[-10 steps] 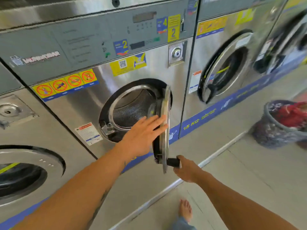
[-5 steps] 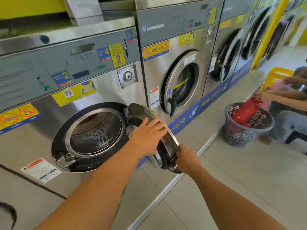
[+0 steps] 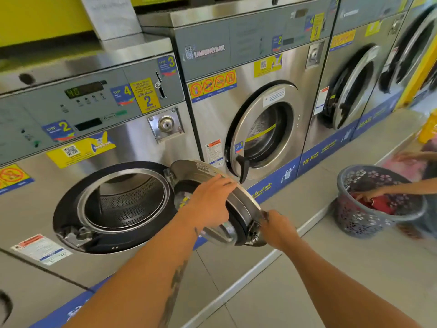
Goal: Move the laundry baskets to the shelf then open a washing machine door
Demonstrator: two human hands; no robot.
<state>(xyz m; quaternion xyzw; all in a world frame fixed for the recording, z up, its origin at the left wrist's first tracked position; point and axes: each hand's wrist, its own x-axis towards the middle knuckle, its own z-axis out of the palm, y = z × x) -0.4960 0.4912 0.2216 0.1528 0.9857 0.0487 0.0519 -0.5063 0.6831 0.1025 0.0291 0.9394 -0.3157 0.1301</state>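
A steel washing machine (image 3: 132,143) stands in front of me with its round door (image 3: 238,209) swung wide to the right, so the perforated drum (image 3: 125,204) shows. My left hand (image 3: 209,202) lies flat on the door's inner face, fingers over its upper rim. My right hand (image 3: 277,229) is closed around the door handle at the door's outer edge. A grey laundry basket (image 3: 361,216) with red clothes stands on the floor at the right.
More steel washers (image 3: 262,110) line the wall to the right, their doors ajar. Another person's hand (image 3: 369,194) reaches into the grey basket. A yellow container (image 3: 429,129) sits at the far right. Grey floor tiles spread below, with a raised step along the machines.
The door has swung from edge-on to wide open toward the right, both hands moving with it. My view has turned right, and another person's arm now reaches into the basket.
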